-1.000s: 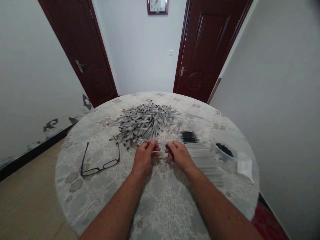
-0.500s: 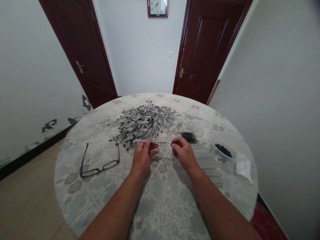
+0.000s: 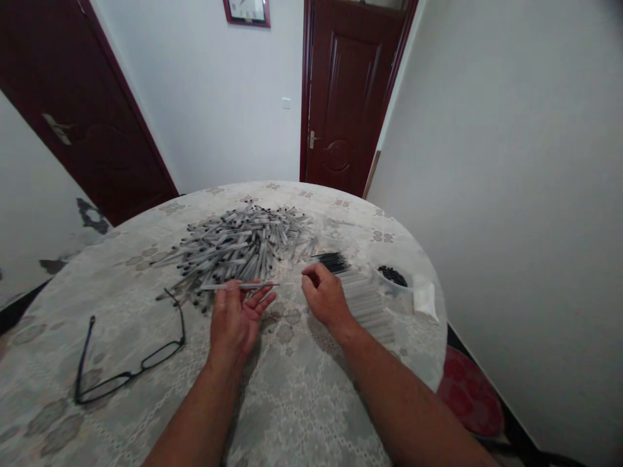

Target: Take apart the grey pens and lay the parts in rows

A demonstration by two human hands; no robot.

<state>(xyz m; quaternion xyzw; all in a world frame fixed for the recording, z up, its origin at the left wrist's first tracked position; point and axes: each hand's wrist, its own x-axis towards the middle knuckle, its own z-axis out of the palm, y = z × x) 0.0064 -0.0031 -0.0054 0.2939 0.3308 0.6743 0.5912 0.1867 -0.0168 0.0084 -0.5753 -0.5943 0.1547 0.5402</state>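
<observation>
One slim whitish tube [image 3: 249, 285] held in your left grip [image 3: 236, 319], your right grip [image 3: 325, 297] near thin black rods [image 3: 333, 262], hold unclear

2 dark red panelled doors [image 3: 341, 97] with lever handles [image 3: 312, 139] stand among pale walls [image 3: 511, 162]. A red-framed wall clock [image 3: 248, 10], cut off at the top, hangs above a white switch [image 3: 286, 103]. Dark peeling patches [image 3: 91, 216] mark the left wall above black skirting [image 3: 24, 303]. A round red stool [image 3: 470, 392] sits beside the round bench [image 3: 311, 402], under a floral tablecloth.
</observation>
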